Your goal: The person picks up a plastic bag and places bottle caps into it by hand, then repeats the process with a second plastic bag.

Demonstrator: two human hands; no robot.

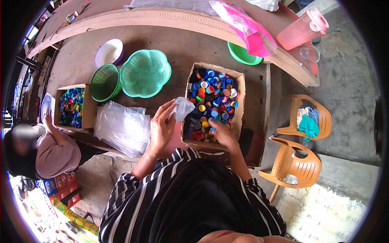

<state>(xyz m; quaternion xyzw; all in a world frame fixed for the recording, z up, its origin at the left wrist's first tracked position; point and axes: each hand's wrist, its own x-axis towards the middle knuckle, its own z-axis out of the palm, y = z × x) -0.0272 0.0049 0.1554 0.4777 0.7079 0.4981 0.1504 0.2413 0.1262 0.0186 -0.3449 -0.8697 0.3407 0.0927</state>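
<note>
My left hand holds a clear plastic bag by its edge, beside the left rim of a cardboard box. That box is full of loose bottle caps in blue, red, yellow, white and other colours. Over the lower right of the caps is my right hand, its fingers pointing into the pile and blurred. Whether a cap is between those fingers cannot be made out. A stack of flat clear plastic bags lies to the left of my left hand.
Green baskets and a white bowl stand at the back left. A co-worker sits at the far left by a smaller box of caps. Orange chairs stand at the right; a raised ledge runs behind.
</note>
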